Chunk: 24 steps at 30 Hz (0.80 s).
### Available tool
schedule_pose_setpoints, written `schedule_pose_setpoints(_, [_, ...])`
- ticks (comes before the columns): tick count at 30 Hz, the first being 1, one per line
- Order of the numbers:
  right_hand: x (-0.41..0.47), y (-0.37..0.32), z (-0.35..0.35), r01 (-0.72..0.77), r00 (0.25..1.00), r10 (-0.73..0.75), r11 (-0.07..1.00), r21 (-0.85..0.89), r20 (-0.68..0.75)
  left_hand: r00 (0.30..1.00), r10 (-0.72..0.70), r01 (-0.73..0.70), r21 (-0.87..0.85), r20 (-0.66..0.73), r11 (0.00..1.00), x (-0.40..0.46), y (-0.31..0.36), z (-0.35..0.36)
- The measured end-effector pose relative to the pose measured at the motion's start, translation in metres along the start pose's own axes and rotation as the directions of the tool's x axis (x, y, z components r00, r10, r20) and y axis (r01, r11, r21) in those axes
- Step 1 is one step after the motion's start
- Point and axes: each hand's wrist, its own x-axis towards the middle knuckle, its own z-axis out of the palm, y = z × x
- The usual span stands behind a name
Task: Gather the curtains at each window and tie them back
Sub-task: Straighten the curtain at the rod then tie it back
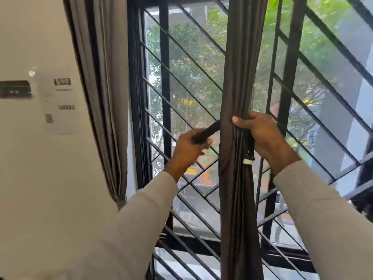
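Note:
A dark brown curtain (240,77) hangs gathered into a narrow bundle in front of the window's middle. My right hand (264,138) grips the bundle from its right side, thumb across the front folds. A dark tie-back strap (210,130) runs from behind the bundle out to the left, where my left hand (187,150) pinches its free end. The strap's other end with a small white tab (247,162) hangs beneath my right hand. A second grey-brown curtain (109,98) hangs at the window's left edge.
Black diagonal window bars (181,93) stand just behind the curtain, with trees and buildings outside. On the white wall at the left are a dark switch panel (15,89) and a paper notice (60,106).

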Motion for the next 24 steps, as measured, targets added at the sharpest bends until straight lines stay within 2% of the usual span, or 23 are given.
schedule_pose_setpoints(2, [0.0,0.002,0.003,0.008,0.999,-0.008,1.0,0.016,-0.035,0.994,0.11,-0.109,-0.042,0.016,0.993,0.011,0.018,-0.006])
schedule_pose_setpoints(4, [-0.002,0.005,0.007,0.023,0.998,-0.021,0.999,0.027,-0.062,0.956,0.291,-0.29,-0.03,0.023,0.957,0.02,0.034,-0.009])
schedule_pose_setpoints(6, [-0.007,0.008,0.014,0.063,0.993,-0.06,0.998,0.029,-0.102,0.865,0.501,-0.502,0.026,0.033,0.865,0.026,0.046,-0.009])
schedule_pose_setpoints(8, [-0.016,0.012,0.022,0.159,0.974,-0.157,0.987,-0.004,-0.162,0.743,0.661,-0.669,0.111,0.105,0.735,0.026,0.056,-0.006])
schedule_pose_setpoints(10, [-0.028,0.013,0.034,0.25,0.937,-0.247,0.968,-0.019,-0.246,0.613,0.763,-0.79,0.178,0.205,0.587,0.028,0.065,-0.004])
schedule_pose_setpoints(12, [-0.042,0.014,0.041,0.274,0.92,-0.243,0.96,0.062,-0.307,0.53,0.797,-0.848,0.166,0.289,0.504,0.032,0.074,0.0])
schedule_pose_setpoints(14, [-0.056,0.014,0.042,0.271,0.927,-0.208,0.947,0.171,-0.313,0.532,0.788,-0.847,0.169,0.311,0.504,0.038,0.083,0.002])
schedule_pose_setpoints(17, [-0.075,0.015,0.033,0.203,0.95,-0.14,0.956,0.214,-0.279,0.613,0.735,-0.79,0.214,0.289,0.575,0.046,0.092,0.003])
schedule_pose_setpoints(20, [-0.084,0.016,0.019,0.204,0.977,-0.176,0.937,0.283,-0.122,0.628,0.714,-0.777,0.205,0.31,0.595,0.05,0.098,0.012])
schedule_pose_setpoints(24, [-0.086,0.018,0.001,0.204,0.976,-0.214,0.962,0.183,0.035,0.66,0.672,-0.735,0.105,0.336,0.67,0.06,0.103,0.023])
